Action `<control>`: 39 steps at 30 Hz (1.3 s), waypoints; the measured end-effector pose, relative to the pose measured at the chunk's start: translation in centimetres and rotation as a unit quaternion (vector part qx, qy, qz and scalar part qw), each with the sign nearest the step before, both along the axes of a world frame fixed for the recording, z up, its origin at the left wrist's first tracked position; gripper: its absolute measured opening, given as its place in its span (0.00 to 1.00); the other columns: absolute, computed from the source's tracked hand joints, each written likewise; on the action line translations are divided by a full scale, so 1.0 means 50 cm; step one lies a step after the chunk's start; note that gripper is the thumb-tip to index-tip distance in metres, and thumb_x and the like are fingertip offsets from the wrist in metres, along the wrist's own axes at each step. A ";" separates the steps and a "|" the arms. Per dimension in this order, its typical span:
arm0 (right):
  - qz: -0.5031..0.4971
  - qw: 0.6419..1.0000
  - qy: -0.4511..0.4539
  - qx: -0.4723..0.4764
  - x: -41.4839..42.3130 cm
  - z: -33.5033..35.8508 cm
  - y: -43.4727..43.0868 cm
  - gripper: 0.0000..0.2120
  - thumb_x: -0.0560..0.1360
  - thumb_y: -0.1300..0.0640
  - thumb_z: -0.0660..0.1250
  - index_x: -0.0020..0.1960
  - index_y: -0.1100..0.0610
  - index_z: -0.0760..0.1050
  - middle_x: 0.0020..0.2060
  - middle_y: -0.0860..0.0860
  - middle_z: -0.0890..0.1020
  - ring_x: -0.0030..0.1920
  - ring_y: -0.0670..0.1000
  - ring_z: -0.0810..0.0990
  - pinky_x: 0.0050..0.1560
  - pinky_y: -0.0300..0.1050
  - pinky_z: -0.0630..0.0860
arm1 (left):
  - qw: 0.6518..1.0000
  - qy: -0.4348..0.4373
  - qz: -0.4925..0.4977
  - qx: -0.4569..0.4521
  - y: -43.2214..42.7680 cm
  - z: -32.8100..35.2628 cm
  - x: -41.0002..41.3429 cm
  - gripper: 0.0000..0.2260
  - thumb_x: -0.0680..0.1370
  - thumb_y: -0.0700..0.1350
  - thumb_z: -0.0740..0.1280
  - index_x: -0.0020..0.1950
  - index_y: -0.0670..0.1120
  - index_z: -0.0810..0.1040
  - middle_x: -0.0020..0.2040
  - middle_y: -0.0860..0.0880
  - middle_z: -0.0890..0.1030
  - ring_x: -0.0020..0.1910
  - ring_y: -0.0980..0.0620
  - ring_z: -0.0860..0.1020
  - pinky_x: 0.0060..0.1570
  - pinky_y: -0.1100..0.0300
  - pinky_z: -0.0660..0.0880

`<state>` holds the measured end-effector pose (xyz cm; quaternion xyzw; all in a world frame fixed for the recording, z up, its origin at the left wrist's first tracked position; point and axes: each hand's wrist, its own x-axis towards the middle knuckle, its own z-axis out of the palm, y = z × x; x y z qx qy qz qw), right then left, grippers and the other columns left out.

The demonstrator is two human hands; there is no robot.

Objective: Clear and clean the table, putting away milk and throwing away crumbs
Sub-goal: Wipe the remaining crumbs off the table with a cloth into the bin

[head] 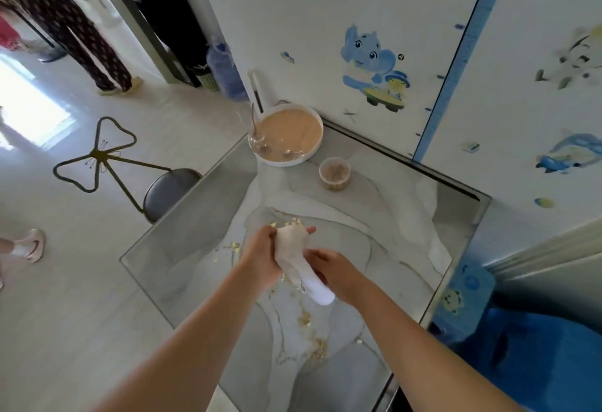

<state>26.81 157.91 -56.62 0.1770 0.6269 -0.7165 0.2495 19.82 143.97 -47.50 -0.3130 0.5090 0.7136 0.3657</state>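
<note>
Left hand [260, 256] grips the upper bunch of a white soft cloth [293, 247], fingers curled round it, fingertips poking out past the far side. Right hand [337, 273] holds the lower end, which is rolled into a smooth tube shape; its fingertips are hidden behind the cloth. The cloth is held between both hands, just above the tabletop [374, 225]; can't tell if it touches.

The tabletop is glossy grey-white marble-pattern stone with thin gold veins, and its near edge is cut off by the frame. Pale yellow flaky crumbs [304, 318] are scattered on it: a cluster just beyond the left hand, more under the cloth, and a trail running toward the near edge. Some crumbs are hidden under the hands.

At the far corner sits a round white shallow pan [317, 147] full of beige liquid, kind unclear, with a shiny ladle [255, 137] resting in it, blurred. Near it is a small round tan tub [335, 183] with brownish lumpy contents, hard to make out.

Left of the tabletop is a dark round-seat chair [166, 191] with a gold wire bow-shaped back. A blue water jug [226, 69] stands on the floor by the wall. A blue cartoon elephant sticker [368, 56] is on the white wall. A blue printed box [465, 294] is at right, partly cut off.
</note>
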 end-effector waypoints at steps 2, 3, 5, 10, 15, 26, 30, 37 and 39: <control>0.018 1.000 -0.006 -0.011 -0.002 -0.001 -0.010 0.11 0.75 0.43 0.67 0.52 0.46 0.82 0.45 0.52 0.86 0.45 0.53 0.84 0.49 0.47 0.78 | 0.999 -0.013 0.012 0.028 -0.002 -0.007 0.005 0.21 0.77 0.43 0.51 0.66 0.37 0.69 0.60 0.37 0.81 0.63 0.39 0.75 0.72 0.46 0.63; 0.025 1.000 -0.006 -0.014 -0.006 -0.003 -0.018 0.11 0.75 0.45 0.67 0.52 0.48 0.82 0.45 0.52 0.86 0.44 0.53 0.83 0.48 0.47 0.78 | 0.999 -0.016 0.016 0.034 -0.005 -0.012 0.005 0.21 0.77 0.43 0.52 0.67 0.36 0.69 0.60 0.37 0.81 0.62 0.40 0.74 0.73 0.47 0.62; 0.023 0.999 -0.007 -0.043 -0.013 -0.004 -0.034 0.10 0.75 0.49 0.68 0.51 0.52 0.82 0.43 0.52 0.85 0.42 0.51 0.81 0.46 0.47 0.77 | 0.998 -0.021 0.031 0.045 -0.008 -0.016 0.006 0.22 0.76 0.43 0.53 0.67 0.36 0.69 0.60 0.39 0.82 0.60 0.43 0.73 0.73 0.50 0.61; 0.007 0.993 -0.033 -0.110 -0.024 -0.007 -0.061 0.11 0.74 0.54 0.69 0.50 0.61 0.79 0.42 0.56 0.81 0.42 0.53 0.78 0.45 0.45 0.74 | 0.995 -0.041 0.078 0.040 -0.032 -0.015 0.004 0.22 0.74 0.43 0.55 0.65 0.36 0.74 0.59 0.43 0.83 0.54 0.45 0.72 0.66 0.52 0.66; -0.007 0.992 -0.047 -0.114 -0.021 -0.027 -0.056 0.04 0.73 0.59 0.69 0.45 0.60 0.77 0.35 0.56 0.74 0.35 0.53 0.70 0.37 0.43 0.68 | 0.994 -0.034 0.100 -0.008 -0.069 -0.009 -0.003 0.21 0.74 0.44 0.55 0.60 0.36 0.78 0.55 0.41 0.84 0.51 0.40 0.79 0.51 0.47 0.75; 0.011 0.993 -0.073 0.095 -0.021 -0.120 -0.062 0.12 0.76 0.61 0.68 0.58 0.62 0.81 0.48 0.58 0.85 0.49 0.55 0.84 0.52 0.43 0.81 | 0.975 0.076 -0.009 -0.209 -0.145 0.019 -0.021 0.17 0.75 0.49 0.62 0.53 0.38 0.81 0.57 0.37 0.83 0.60 0.39 0.80 0.66 0.44 0.72; 0.182 0.954 0.013 0.240 -0.047 -0.083 -0.073 0.32 0.76 0.51 0.69 0.76 0.53 0.61 0.69 0.53 0.73 0.68 0.54 0.73 0.64 0.45 0.71 | 0.950 0.132 -0.098 -0.265 -0.151 0.058 -0.024 0.16 0.71 0.51 0.65 0.52 0.42 0.81 0.55 0.38 0.83 0.53 0.38 0.81 0.62 0.40 0.74; 0.272 0.905 0.207 0.252 -0.103 0.041 -0.112 0.40 0.68 0.43 0.74 0.75 0.45 0.59 0.74 0.44 0.63 0.72 0.47 0.64 0.70 0.47 0.64 | 0.899 0.230 -0.227 -0.295 -0.165 0.126 -0.022 0.07 0.80 0.40 0.62 0.47 0.47 0.79 0.53 0.43 0.83 0.51 0.43 0.80 0.56 0.50 0.78; 0.301 0.887 0.208 0.281 -0.115 0.060 -0.122 0.28 0.70 0.43 0.72 0.68 0.48 0.71 0.65 0.47 0.75 0.65 0.50 0.74 0.62 0.46 0.72 | 0.894 0.262 -0.231 -0.281 -0.179 0.146 -0.022 0.07 0.80 0.40 0.61 0.46 0.46 0.78 0.54 0.43 0.84 0.50 0.45 0.80 0.50 0.54 0.77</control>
